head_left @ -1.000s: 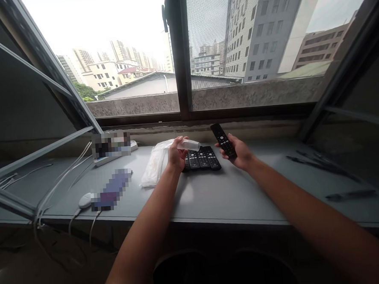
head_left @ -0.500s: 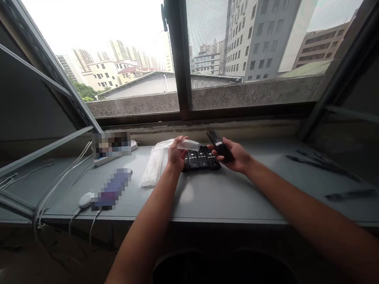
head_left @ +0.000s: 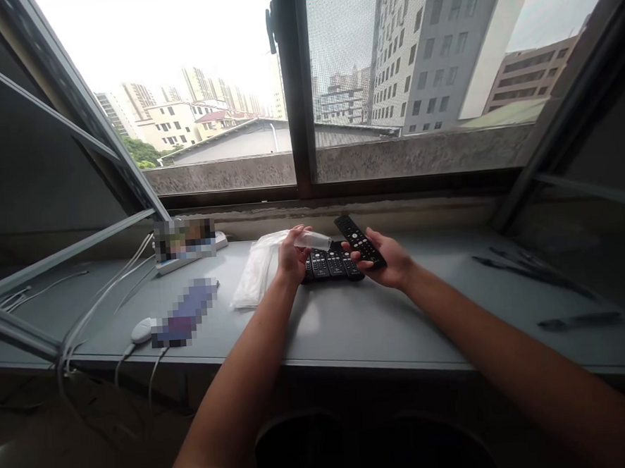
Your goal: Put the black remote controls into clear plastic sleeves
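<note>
A black remote control (head_left: 356, 237) is gripped in my right hand (head_left: 389, 257), tilted with its button side toward me. My left hand (head_left: 292, 255) pinches a clear plastic sleeve (head_left: 313, 241), whose end points right toward the remote; a small gap separates the two. Below and between my hands, several more black remotes (head_left: 329, 263) lie side by side on the grey table (head_left: 350, 323). A stack of white plastic sleeves (head_left: 254, 273) rests just left of my left hand and partly behind it.
On the left lie a blurred-out flat object (head_left: 184, 312), a white round charger (head_left: 141, 330), a white power strip (head_left: 191, 254) and white cables (head_left: 85, 322). A window frame (head_left: 300, 122) rises behind the table. Metal bars slant up on the left, with a dark panel at right.
My right hand has turned the remote over, so its buttons now show instead of its plain back with a pale label. My left hand and the sleeve have barely moved.
</note>
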Tool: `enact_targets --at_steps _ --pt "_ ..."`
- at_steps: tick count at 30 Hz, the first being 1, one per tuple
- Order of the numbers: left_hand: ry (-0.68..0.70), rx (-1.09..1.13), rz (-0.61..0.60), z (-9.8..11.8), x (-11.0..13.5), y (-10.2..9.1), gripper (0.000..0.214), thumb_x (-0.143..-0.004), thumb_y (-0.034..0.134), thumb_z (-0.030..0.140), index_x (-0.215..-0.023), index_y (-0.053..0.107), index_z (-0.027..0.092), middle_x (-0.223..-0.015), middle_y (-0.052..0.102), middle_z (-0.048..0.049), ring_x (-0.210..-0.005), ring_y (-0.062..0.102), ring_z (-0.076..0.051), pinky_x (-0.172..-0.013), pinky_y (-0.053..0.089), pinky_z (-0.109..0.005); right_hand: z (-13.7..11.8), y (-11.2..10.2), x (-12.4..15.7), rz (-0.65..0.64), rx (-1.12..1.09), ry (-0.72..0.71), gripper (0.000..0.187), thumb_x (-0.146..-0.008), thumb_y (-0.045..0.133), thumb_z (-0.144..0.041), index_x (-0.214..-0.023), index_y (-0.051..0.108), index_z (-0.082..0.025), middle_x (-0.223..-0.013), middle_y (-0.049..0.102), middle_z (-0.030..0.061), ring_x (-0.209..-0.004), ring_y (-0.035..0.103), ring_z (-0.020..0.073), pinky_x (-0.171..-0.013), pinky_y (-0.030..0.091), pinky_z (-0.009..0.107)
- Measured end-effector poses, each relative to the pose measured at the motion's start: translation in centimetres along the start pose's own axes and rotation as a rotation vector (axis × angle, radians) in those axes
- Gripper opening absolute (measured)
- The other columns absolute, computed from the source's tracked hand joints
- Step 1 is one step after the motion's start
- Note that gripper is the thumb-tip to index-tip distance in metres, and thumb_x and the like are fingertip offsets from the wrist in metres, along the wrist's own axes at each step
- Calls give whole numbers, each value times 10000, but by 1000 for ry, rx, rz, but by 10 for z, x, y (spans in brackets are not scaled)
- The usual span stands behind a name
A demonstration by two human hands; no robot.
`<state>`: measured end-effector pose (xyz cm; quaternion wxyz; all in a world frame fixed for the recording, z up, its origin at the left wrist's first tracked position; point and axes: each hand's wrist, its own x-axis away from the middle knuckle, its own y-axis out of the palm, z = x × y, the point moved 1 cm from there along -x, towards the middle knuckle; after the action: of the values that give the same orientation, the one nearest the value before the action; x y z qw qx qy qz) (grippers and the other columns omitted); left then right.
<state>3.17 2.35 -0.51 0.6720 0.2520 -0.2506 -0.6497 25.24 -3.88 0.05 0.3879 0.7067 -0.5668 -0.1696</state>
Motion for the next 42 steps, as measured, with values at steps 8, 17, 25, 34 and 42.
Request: enact_targets --at_steps 8,17,25,34,42 --pt "14 4 -5 0 -1 -1 279 -756 847 270 -985 725 166 -1053 795 -74 -736 682 -124 -556 469 -205 1 1 1 -13 17 -29 221 -1130 534 -298 -1179 672 -133 -773 653 46 -590 621 142 -428 562 195" --pt "13 4 -3 0 -1 0 290 -733 841 272 -982 731 171 -1033 794 -73 -744 686 -140 -571 470 -224 2 2 1 -58 4 -30 361 -1176 381 -375 -1194 663 -150 -1027 769 161 -682 681 183 -390 517 220" --pt "11 -9 6 1 1 0 298 -734 844 275 -991 732 174 -1021 798 -65 -753 691 -136 -578 473 -220 2 5 3 7 34 -5 198 -1103 598 -295 -1208 680 -150 -798 680 56 -639 652 161 -457 580 214" --pt "22 -9 -1 -1 -1 -2 308 -737 847 283 -1003 734 175 -1029 797 -70 -764 699 -149 -583 468 -235 1 2 1 20 31 -9 361 -1166 376 -421 -1211 644 -183 -1034 786 157 -663 697 198 -393 499 236" --pt "22 -8 0 0 0 0 298 -746 841 282 -1002 736 172 -1016 797 -68 -765 690 -143 -595 469 -227 2 5 6 -58 -7 -45 244 -1088 539 -289 -1242 683 -166 -771 650 43 -618 610 169 -455 554 243"
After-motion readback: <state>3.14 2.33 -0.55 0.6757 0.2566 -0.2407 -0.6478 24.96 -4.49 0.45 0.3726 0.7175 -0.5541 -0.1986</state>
